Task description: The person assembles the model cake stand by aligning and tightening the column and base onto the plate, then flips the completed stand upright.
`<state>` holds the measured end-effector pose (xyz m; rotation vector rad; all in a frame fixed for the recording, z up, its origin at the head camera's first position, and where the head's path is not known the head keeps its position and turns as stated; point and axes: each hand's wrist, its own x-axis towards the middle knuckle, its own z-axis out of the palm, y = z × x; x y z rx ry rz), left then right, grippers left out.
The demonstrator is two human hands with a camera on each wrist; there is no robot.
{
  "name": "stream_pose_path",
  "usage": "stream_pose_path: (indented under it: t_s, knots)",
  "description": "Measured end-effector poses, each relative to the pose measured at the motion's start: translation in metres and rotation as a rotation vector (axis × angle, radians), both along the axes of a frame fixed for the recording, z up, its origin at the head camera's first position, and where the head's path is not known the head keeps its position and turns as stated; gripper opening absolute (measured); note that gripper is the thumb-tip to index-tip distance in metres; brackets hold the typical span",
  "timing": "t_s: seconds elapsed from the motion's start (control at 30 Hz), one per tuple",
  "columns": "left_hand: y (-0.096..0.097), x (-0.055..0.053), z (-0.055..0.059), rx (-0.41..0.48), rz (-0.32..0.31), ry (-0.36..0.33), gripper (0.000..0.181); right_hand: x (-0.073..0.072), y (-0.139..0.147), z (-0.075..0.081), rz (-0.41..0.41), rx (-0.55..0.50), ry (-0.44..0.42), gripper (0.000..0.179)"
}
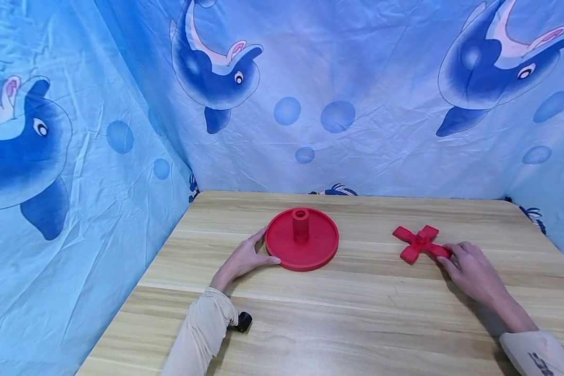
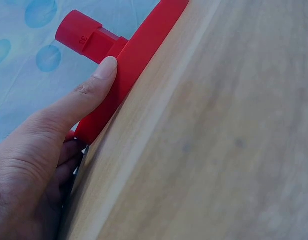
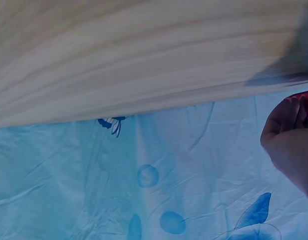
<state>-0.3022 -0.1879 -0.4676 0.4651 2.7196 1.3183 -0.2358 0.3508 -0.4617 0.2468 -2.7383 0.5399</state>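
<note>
1. Left hand (image 1: 246, 256) grips the rim of the red dish (image 1: 305, 256); some fingers hidden behind it
2. Right hand (image 1: 474, 271) pinches one arm of the red cross (image 1: 420, 243); right wrist view cuts both off
3. Black object (image 1: 244, 321) beside left sleeve (image 1: 204, 326), unidentified
4. Dish near table's (image 1: 357, 313) back edge, well apart from cross

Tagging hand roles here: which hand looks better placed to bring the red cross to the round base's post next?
Likely the right hand: it pinches one arm of the red cross. The left hand grips the round red base by its rim, so seems better placed to steady it.
</note>
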Motion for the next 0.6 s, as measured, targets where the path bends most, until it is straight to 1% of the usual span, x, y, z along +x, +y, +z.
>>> stream_pose_path:
  t_s: [0.2,0.6]
  knots:
    - [0.0,0.0001,0.0008,0.003,0.005,-0.005,0.111,-0.0011,-0.0016,0.0026,0.02,0.023,0.051,0.038]
    - [0.0013,-0.0007,0.0006,0.005,0.012,-0.008,0.11,-0.0044,-0.0055,0.0083,0.033,-0.018,0.091,0.034]
